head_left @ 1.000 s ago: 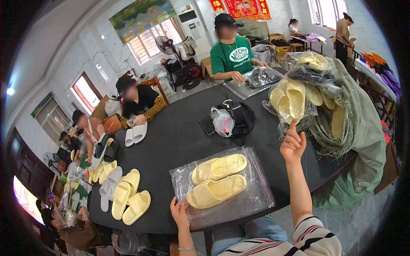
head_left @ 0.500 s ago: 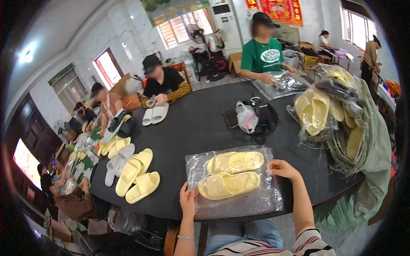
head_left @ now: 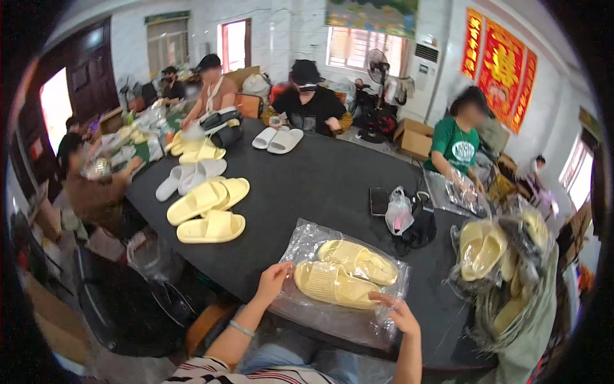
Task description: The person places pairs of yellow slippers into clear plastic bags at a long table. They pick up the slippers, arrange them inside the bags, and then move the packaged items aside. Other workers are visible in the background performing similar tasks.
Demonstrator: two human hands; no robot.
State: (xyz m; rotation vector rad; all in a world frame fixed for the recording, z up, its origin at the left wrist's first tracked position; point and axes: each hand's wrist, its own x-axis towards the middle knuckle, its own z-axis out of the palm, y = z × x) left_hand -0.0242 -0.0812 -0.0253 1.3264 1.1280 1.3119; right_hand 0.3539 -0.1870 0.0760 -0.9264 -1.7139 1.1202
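A pair of pale yellow slippers point(head_left: 329, 285) lies side by side inside a clear plastic bag point(head_left: 307, 238), flat on the black table point(head_left: 288, 198) in front of me. My left hand point(head_left: 272, 281) pinches the bag's left edge beside the ribbed toe of the nearer slipper. Over the bag's lower right part, my right hand point(head_left: 400, 313) has its fingers stretched toward the nearer slipper's heel, touching the plastic. Loose yellow slippers point(head_left: 211, 227) and grey slippers point(head_left: 190, 176) are grouped on the table's left side.
Bagged slippers point(head_left: 481, 249) spill from a large woven sack point(head_left: 531, 320) at the right edge. A phone point(head_left: 378, 201), a small plastic bag point(head_left: 399, 211) and a black cap-like item point(head_left: 419, 230) lie nearby. Co-workers sit along the far side; one handles white slippers point(head_left: 278, 139), another a clear bag point(head_left: 457, 192).
The view has swung right and the bagged slippers now lie tilted. My right hand has moved from the bag's upper right to its lower right; the left still holds the left edge.
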